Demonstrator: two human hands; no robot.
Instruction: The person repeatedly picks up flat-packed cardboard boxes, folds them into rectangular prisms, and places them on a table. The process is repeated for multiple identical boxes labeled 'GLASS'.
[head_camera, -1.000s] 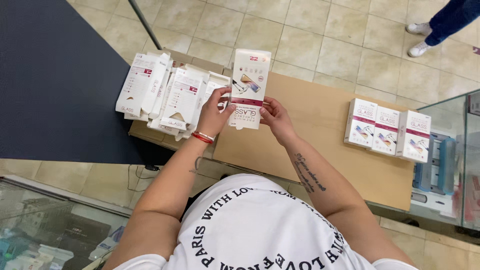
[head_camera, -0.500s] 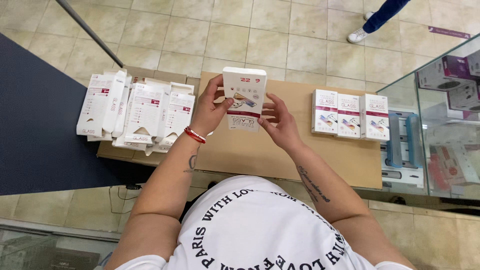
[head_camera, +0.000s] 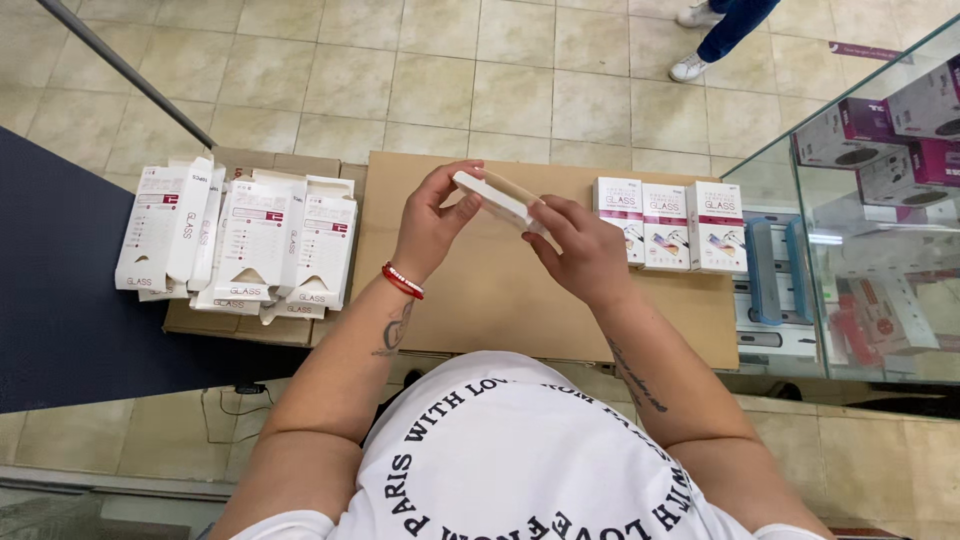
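Note:
Both hands hold one flat white packaging box (head_camera: 497, 198) above a brown cardboard sheet (head_camera: 480, 290). The box is tilted so that I see its thin edge. My left hand (head_camera: 432, 222) grips its left end, with a red bead bracelet on that wrist. My right hand (head_camera: 580, 250) grips its right end with the fingers curled round it. A heap of several flattened white boxes (head_camera: 235, 245) lies to the left of my left hand. Three upright white and magenta boxes (head_camera: 670, 225) stand in a row just right of my right hand.
A glass display case (head_camera: 860, 220) with purple and white boxes inside stands at the right. A dark blue surface (head_camera: 60, 290) lies at the left. Another person's legs and white shoes (head_camera: 705, 45) are on the tiled floor at the top right.
The box showed its printed face to me earlier; now it is turned edge-on and held lower between my hands. The view has shifted a little to the left.

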